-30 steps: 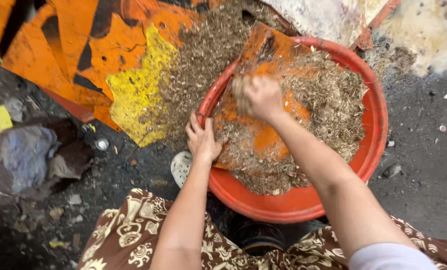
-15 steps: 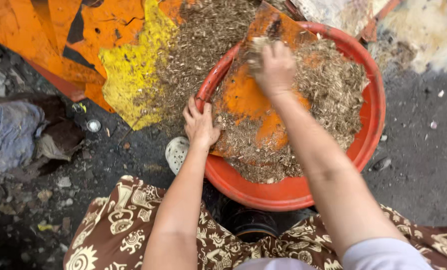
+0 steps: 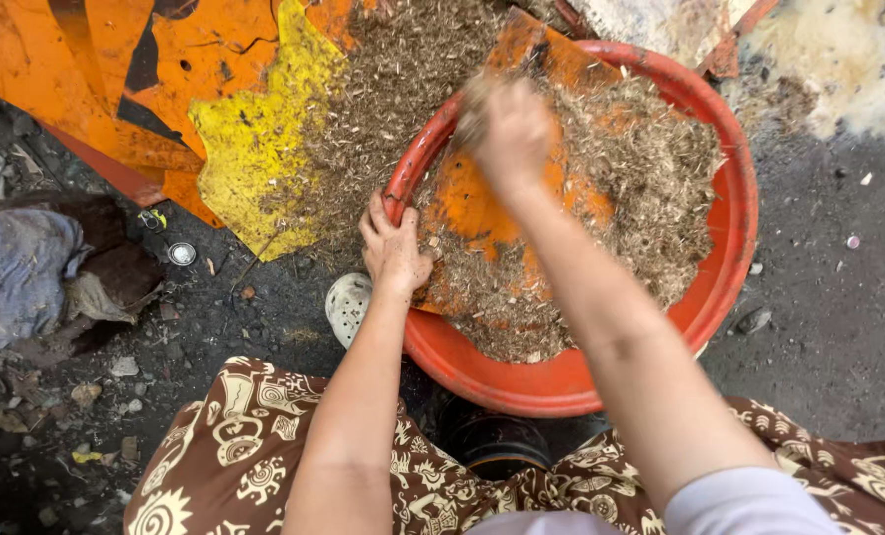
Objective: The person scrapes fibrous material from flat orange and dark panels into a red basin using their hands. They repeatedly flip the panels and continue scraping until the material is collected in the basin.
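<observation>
Basin (image 3: 729, 267), round, red-orange plastic, is sitting on dark, gritty ground (image 3: 838, 327) just in front of the person's knees. Head view only. Dry chaff (image 3: 650, 188), tan and straw-like, is lying heaped inside it, and more is spilling over the far rim onto a painted orange and yellow sheet (image 3: 234, 149) beyond. An orange slab (image 3: 482, 208) is lying in the basin, half buried in chaff.

Left hand (image 3: 393, 248) is resting on the near-left rim, fingers together and curled over the edge. Right hand (image 3: 507, 129) is hovering over the chaff in the middle of the basin; it is blurring badly, so I cannot tell whether the fingers are bunched or spread, or whether they are holding anything.

Ground is looking black and littered with small stones. A white perforated shoe (image 3: 348, 307) is showing just beside the left wrist. A crumpled grey cloth (image 3: 26, 267) is lying well to the left, with a small metal cap (image 3: 182, 254) near it. Brown patterned fabric (image 3: 234, 446) is covering the lap.

Basin's near underside is hiding behind the arms; the sheet is running out of frame at the top.
</observation>
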